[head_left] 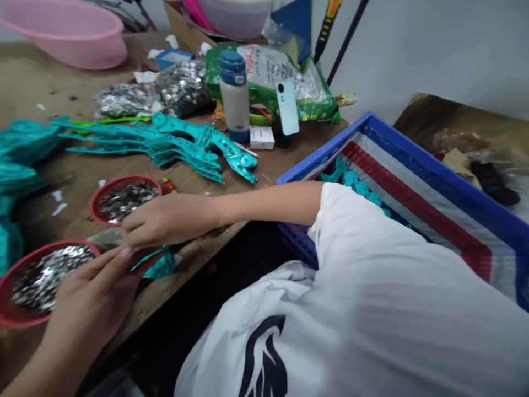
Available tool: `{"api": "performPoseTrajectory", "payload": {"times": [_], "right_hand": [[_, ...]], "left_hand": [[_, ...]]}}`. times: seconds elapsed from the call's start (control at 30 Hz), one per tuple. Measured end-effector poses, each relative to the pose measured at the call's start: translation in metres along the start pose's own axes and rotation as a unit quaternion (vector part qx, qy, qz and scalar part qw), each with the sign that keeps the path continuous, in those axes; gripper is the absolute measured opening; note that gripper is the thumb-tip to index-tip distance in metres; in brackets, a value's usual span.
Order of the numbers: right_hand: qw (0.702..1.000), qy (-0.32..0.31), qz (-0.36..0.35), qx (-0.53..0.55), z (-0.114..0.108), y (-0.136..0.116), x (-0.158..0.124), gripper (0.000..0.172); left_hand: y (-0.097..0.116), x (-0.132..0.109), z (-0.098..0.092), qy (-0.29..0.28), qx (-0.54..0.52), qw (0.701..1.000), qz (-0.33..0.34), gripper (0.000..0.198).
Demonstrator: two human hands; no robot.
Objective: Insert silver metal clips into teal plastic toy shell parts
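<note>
My left hand (95,289) is closed at the table's front edge, its fingers around a teal plastic part (160,266) that shows below my right hand. Most of that part is hidden by the fingers. My right hand (165,219) reaches across from the right with its fingertips pinched together, touching or nearly touching my left fingertips. Whatever lies in the pinch is too small or covered to see. Beside the left hand stands a red bowl (88,244) of small shiny metal pieces. A second red bowl (94,212) with similar pieces sits just behind the right hand.
Stacked teal plastic frames (173,138) lie across the table, with more teal parts (20,149) at left. Behind are bags of metal pieces (184,88), a bottle (235,105), a phone (288,109) and a pink basin (82,38). A blue crate (438,160) stands at right.
</note>
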State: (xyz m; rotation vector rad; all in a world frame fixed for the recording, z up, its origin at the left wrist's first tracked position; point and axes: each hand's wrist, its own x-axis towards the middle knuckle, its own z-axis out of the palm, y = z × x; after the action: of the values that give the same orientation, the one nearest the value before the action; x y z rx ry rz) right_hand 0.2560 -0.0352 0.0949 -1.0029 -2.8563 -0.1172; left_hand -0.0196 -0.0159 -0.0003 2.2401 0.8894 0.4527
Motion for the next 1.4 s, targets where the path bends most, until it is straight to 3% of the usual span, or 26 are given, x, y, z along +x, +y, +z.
{"api": "performPoseTrajectory", "payload": {"times": [0.07, 0.13, 0.23, 0.37, 0.53, 0.7, 0.83, 1.0, 1.13, 1.23, 1.4], "right_hand": [[0.998, 0.017, 0.04, 0.047, -0.003, 0.007, -0.001, 0.048], [0.987, 0.046, 0.09, 0.125, -0.003, 0.022, 0.0, 0.036], [0.971, 0.007, 0.141, 0.193, 0.005, 0.052, 0.008, 0.021], [0.968, -0.09, 0.096, 0.212, 0.035, 0.078, 0.015, 0.024], [0.967, -0.123, 0.0, 0.225, 0.075, 0.088, 0.014, 0.026], [0.963, -0.136, -0.01, 0.232, 0.084, 0.092, 0.014, 0.029], [0.96, -0.12, -0.024, 0.252, 0.087, 0.098, 0.012, 0.028], [0.963, -0.087, -0.117, 0.226, 0.098, 0.106, 0.01, 0.04], [0.966, -0.084, -0.13, 0.209, 0.099, 0.104, 0.01, 0.042], [0.971, -0.084, -0.105, 0.199, 0.098, 0.112, 0.009, 0.04], [0.991, 0.006, 0.024, 0.129, 0.119, 0.158, -0.002, 0.032]], "left_hand": [[0.011, 0.005, -0.002, 0.05, -0.039, 0.997, -0.038, 0.078], [0.015, 0.01, -0.004, 0.042, 0.01, 0.998, -0.044, 0.056], [0.008, 0.016, 0.002, -0.036, 0.169, 0.984, 0.051, 0.066], [-0.004, 0.011, 0.023, -0.103, 0.284, 0.952, 0.044, 0.087], [-0.005, 0.007, 0.035, -0.09, 0.288, 0.952, 0.049, 0.076], [-0.007, 0.008, 0.035, -0.077, 0.271, 0.958, 0.052, 0.075], [-0.003, 0.009, 0.033, -0.089, 0.277, 0.955, 0.053, 0.075], [0.002, 0.009, 0.031, -0.098, 0.286, 0.952, 0.041, 0.074], [0.003, 0.01, 0.032, -0.098, 0.289, 0.952, 0.036, 0.077], [0.003, 0.01, 0.032, -0.092, 0.281, 0.955, 0.034, 0.078], [0.003, 0.006, 0.029, -0.104, 0.279, 0.954, 0.032, 0.077]]}}
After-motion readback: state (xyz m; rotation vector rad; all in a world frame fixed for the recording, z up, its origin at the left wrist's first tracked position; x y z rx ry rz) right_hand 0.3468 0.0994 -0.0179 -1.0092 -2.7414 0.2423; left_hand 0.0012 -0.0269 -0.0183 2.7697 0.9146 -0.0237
